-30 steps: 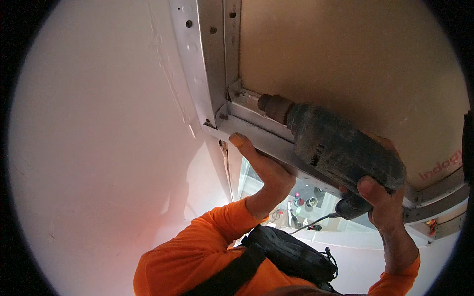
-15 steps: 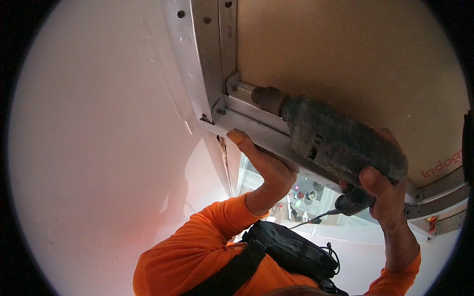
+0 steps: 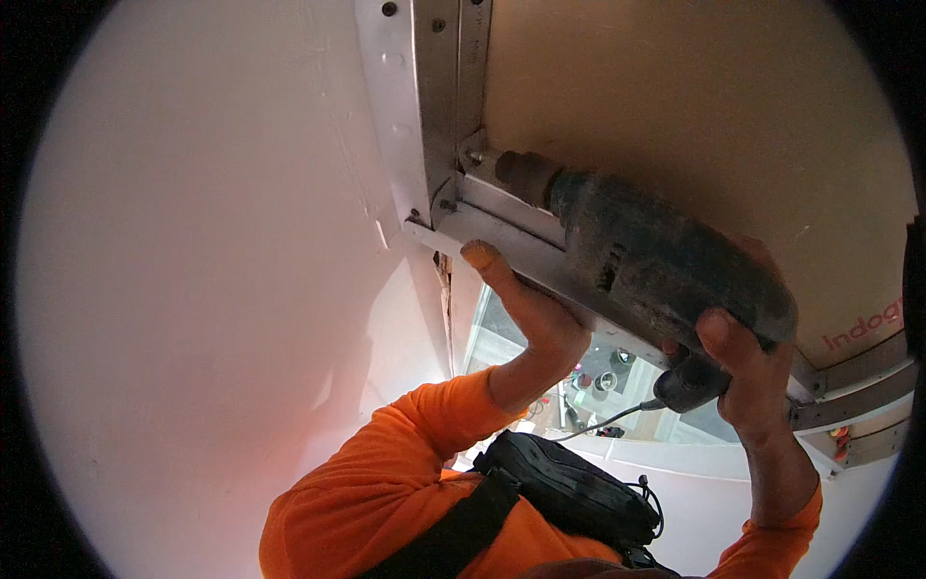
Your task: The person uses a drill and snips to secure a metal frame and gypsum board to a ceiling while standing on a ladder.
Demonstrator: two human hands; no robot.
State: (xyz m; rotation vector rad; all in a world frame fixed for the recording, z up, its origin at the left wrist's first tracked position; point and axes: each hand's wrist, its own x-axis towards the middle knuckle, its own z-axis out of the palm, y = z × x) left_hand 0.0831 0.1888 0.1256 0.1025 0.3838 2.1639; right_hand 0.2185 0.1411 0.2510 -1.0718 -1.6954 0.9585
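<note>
My right hand (image 3: 741, 362) is closed around the handle of a dusty dark corded power drill (image 3: 666, 251), held almost level with its chuck toward the left. The short bit reaches the corner where an upright metal stud (image 3: 439, 106) meets a cross metal channel (image 3: 526, 253). Whether its tip touches metal, I cannot tell. My left hand (image 3: 540, 314) grips the channel from below, thumb along its near face and fingers hidden behind it. Screw heads show in the stud and near the corner.
A brown board (image 3: 675, 87) backs the frame above the drill. At left stands a pale wall (image 3: 222, 241). A curved metal channel (image 3: 849, 410) runs at the right. Tools and containers lie far below, past the black bag (image 3: 569, 487) on my chest. The drill's cord (image 3: 608, 422) hangs near it.
The view has shifted, so the frame corner sits farther right and higher. The drill's chuck is slightly nearer the upright stud. Both hands keep their holds.
</note>
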